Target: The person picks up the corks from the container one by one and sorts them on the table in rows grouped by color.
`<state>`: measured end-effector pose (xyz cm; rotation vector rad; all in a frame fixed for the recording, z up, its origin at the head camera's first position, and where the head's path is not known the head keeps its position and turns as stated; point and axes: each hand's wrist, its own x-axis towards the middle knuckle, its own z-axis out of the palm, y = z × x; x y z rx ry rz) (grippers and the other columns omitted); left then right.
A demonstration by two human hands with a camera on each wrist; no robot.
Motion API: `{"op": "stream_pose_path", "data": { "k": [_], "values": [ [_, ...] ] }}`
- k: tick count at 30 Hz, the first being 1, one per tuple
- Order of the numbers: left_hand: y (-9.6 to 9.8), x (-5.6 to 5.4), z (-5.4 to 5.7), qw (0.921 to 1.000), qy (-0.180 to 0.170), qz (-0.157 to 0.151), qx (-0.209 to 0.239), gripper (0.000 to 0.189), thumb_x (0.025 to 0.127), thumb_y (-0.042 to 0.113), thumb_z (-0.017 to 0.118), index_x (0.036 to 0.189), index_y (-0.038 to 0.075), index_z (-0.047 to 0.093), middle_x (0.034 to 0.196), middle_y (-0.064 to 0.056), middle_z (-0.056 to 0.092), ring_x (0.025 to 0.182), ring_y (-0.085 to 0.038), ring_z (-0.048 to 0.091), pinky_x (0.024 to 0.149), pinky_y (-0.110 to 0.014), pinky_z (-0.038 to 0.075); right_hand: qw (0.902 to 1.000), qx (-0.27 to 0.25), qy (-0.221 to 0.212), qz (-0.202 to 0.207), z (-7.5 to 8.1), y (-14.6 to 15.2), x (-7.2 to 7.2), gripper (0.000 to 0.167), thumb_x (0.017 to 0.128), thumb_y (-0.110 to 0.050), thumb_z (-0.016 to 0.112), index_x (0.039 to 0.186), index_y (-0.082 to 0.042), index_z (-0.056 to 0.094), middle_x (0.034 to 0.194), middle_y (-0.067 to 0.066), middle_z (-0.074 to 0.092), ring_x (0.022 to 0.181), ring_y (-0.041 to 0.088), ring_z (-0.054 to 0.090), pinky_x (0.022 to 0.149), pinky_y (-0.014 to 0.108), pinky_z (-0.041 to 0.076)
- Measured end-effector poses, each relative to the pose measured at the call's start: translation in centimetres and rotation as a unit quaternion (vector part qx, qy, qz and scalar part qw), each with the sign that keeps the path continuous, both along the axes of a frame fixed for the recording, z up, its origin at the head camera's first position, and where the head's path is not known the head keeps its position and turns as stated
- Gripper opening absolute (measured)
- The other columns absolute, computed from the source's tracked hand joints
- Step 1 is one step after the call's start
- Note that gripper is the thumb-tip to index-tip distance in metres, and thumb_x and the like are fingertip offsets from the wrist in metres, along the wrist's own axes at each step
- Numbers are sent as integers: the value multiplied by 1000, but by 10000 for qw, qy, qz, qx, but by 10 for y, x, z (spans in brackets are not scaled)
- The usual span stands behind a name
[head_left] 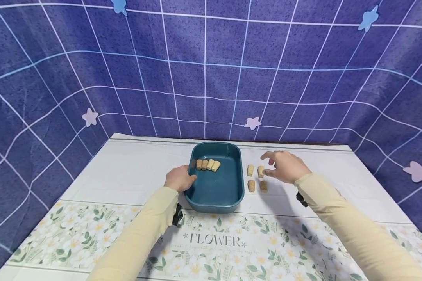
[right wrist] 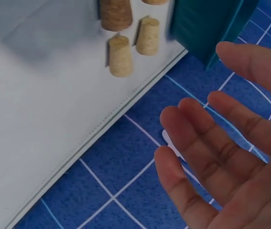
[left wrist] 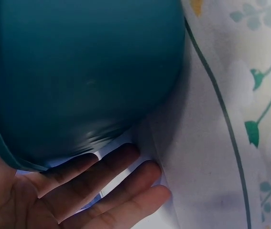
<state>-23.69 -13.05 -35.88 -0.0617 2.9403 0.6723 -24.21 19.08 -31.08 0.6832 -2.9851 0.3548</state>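
A teal rectangular baking dish (head_left: 214,195) stands on the table, with several cork stoppers (head_left: 204,164) lying in a row inside, near its left wall. My left hand (head_left: 180,178) holds the dish's left rim, thumb over the edge and fingers along the outer wall (left wrist: 87,95). Right of the dish, more corks sit in two short rows: pale corks (head_left: 250,170) behind, browner corks (head_left: 251,185) in front. Over the back right pale cork (head_left: 260,171) hovers my right hand (head_left: 285,167), its fingers spread and loosely bent, with nothing between them in the right wrist view.
A white cloth with a floral band and FLOWER lettering (head_left: 216,240) covers the table. Behind and beside it hangs a purple-blue grid curtain (head_left: 197,78) with star shapes. The table's back edge (head_left: 295,145) runs just behind the dish.
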Motion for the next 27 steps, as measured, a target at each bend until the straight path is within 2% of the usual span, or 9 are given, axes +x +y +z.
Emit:
{"op": "stream_pose_path", "data": {
  "k": [10,15,27],
  "values": [
    [-2,0,-2,10000,67,-20,5,46,103,22,57,139,-7,57,127,-26,66,117,-43,62,101,-52,48,9998,15,-87,-174,12,-22,-5,39,92,-29,75,125,-8,69,106,13,72,94,31,67,75,51,55],
    [-2,0,-2,10000,50,-28,-10,47,103,22,57,140,-6,56,128,-26,65,119,-43,61,102,-53,48,9999,66,36,-138,18,-35,-8,39,92,-29,75,124,-8,70,104,12,72,97,32,67,78,50,55],
    [-1,0,-1,10000,72,-47,-27,45,103,23,57,138,-5,58,126,-25,66,118,-43,61,101,-53,48,9998,159,-93,-55,24,-68,-10,40,92,-32,75,126,-10,70,106,11,72,90,27,67,76,45,56]
  ]
}}
